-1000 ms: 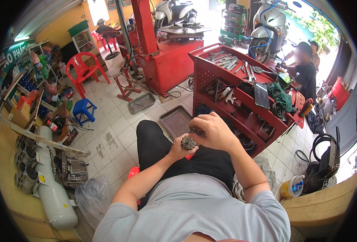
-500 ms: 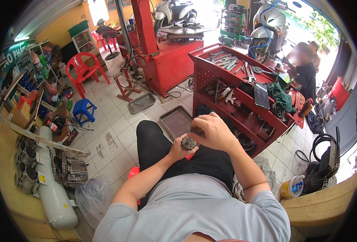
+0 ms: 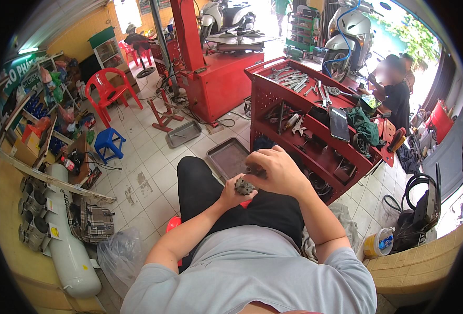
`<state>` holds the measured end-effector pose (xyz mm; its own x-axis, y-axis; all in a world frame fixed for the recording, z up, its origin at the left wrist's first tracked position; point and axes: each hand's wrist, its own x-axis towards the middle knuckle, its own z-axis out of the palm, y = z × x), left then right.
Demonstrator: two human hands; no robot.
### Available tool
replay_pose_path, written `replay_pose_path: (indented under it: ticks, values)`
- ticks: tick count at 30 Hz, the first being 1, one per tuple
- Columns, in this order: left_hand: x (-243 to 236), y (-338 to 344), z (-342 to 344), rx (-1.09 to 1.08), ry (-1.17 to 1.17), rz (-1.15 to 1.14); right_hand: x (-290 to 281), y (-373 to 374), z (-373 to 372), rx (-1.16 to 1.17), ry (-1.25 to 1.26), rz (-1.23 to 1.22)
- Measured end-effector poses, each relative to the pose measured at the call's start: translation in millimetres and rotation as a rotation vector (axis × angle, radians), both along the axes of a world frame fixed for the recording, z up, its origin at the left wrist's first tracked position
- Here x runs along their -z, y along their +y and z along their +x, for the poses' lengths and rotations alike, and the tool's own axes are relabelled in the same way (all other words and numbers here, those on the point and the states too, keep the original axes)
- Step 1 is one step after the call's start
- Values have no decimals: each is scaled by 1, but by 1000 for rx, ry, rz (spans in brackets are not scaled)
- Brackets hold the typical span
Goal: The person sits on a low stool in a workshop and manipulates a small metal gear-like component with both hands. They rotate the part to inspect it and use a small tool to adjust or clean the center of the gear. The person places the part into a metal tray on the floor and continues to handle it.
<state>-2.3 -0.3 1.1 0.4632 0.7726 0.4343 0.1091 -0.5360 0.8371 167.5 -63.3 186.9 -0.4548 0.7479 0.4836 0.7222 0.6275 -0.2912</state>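
My left hand [image 3: 232, 193] is closed around a grey toothed metal part [image 3: 244, 187], which looks like a small gear and sits over my lap. Just above and to the right of it, my right hand [image 3: 278, 170] pinches a small dark cylindrical part [image 3: 253, 169] between bent fingers. The two parts are very close together; whether they touch I cannot tell. My right fingers partly cover the dark part.
A red tool cart [image 3: 315, 99] with wrenches and a phone [image 3: 339, 124] stands ahead on the right. A metal tray [image 3: 229, 158] lies on the floor before my knees. At the left are a blue stool [image 3: 109, 145] and a red chair [image 3: 107, 86]. Two people sit at the far right.
My right hand has shifted slightly, and more of the dark part shows beneath its fingers. My left hand has stayed put. A person in green has appeared at the far doorway.
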Motion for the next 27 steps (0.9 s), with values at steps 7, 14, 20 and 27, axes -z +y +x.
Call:
replay_pose_path:
  ticks: [7, 14, 20, 27]
  values:
    - [0, 1, 0, 11, 33, -15, 4, 2, 2, -1, -21, -7]
    - [4, 2, 2, 6, -43, 2, 3, 2, -1, -23, 10, 33]
    - [2, 1, -1, 11, 26, -9, 1, 1, 1, 16, -37, -54]
    - [0, 0, 1, 7, -24, -20, 3, 2, 1, -28, -6, 40]
